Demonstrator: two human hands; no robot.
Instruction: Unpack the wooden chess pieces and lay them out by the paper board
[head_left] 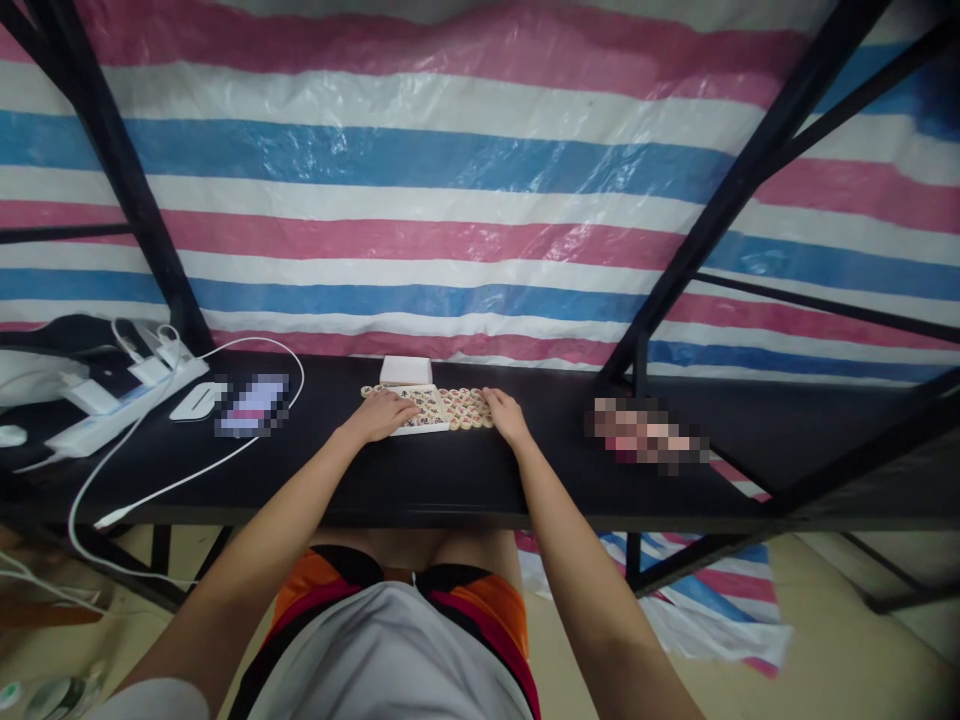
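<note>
Round Chinese chess pieces [467, 409] with red characters lie packed in rows on the black table, against the right side of a shallow white tray [411, 431]. Pieces with black characters [430, 408] sit inside the tray. Across the tray's left part lies my left hand [384, 414], fingers stretched out over the pieces, nothing visibly gripped. My right hand [506, 414] rests along the right end of the red rows, its fingers extended and touching the outer pieces. One loose piece [366, 391] shows just beyond my left hand. Behind the tray is a white box or lid [406, 370].
At left on the table [442, 490] are a white power strip [127, 405] with chargers, a white cable [187, 482], a small white device [196, 401] and a blurred phone [253, 405]. A pixelated object [646, 435] lies at right. Black frame posts [697, 250] stand before striped sheeting [420, 240].
</note>
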